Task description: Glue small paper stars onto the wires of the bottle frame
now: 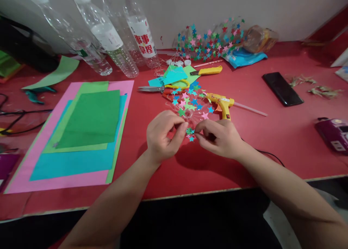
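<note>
Red tabletop, near edge under both forearms. Left hand narrow, fingertips pinched, cannot tell on what. Right hand pinching small paper stars, between both hands. Glue gun just beyond right hand; open room runs right of that hand toward phone. Coloured sheets well left of left hand.

The left forearm and right forearm, both bare, slant inward; the left hand (knuckles up) presses thumb to forefinger, and the right hand, near it, pinches likewise.
</note>
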Demonstrator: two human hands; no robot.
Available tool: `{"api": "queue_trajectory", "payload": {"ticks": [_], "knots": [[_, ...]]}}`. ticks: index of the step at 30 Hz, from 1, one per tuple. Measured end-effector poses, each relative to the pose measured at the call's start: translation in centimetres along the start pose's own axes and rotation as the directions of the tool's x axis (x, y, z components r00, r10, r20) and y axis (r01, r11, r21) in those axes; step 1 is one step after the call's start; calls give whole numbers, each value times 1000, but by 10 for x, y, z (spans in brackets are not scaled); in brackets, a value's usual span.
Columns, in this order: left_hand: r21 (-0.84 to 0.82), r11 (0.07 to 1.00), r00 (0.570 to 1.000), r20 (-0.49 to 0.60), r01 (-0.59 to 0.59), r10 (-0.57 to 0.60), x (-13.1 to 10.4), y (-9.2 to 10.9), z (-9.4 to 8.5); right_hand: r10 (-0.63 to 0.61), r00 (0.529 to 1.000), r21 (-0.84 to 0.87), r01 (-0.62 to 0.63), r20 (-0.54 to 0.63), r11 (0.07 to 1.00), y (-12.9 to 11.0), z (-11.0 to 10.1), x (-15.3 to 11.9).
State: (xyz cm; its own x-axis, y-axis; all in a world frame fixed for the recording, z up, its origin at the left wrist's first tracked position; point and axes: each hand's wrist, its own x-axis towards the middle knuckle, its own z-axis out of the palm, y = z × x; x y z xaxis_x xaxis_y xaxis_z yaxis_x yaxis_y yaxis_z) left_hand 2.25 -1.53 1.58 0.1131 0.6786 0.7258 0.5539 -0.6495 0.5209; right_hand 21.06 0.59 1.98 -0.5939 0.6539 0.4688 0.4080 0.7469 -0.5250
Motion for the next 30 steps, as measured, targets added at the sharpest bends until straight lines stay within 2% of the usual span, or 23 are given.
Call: {"api": "queue_trajectory", "payload": {"ticks": [4,9,13,16,19,21,23,26,30], "knots": [[35,999,997,59,-42,40,-1,2,0,6,1000,-28,-6,23,1000,3,3,-2],[49,999,1000,-1,-13,13,-1,-2,1,-17,1000,-55,17,-14,998,6,3,-1],[11,1000,999,44,-10,9,0,0,0,-39,995,7,39,-95,999,2,-1,1],[-46,998,994,100,-30,34,1,5,-1,-128,966,-106,106,-223,989,0,-2,0],[-173,979,978,194,112,-77,2,9,-1,-304,914,-297,222,-268,929,3,-1,-4],[-291,922,946,273,256,-176,2,10,-1,-413,880,-400,300,-236,866,6,-2,-6],[-384,860,923,316,337,-221,2,10,0,-479,854,-467,347,-201,814,9,-2,-7],[-425,827,916,319,367,-243,2,10,-1,-515,839,-502,374,-174,780,12,-4,-7],[-425,833,921,313,353,-231,1,11,-2,-538,829,-492,409,-152,768,10,-5,-6]]}}
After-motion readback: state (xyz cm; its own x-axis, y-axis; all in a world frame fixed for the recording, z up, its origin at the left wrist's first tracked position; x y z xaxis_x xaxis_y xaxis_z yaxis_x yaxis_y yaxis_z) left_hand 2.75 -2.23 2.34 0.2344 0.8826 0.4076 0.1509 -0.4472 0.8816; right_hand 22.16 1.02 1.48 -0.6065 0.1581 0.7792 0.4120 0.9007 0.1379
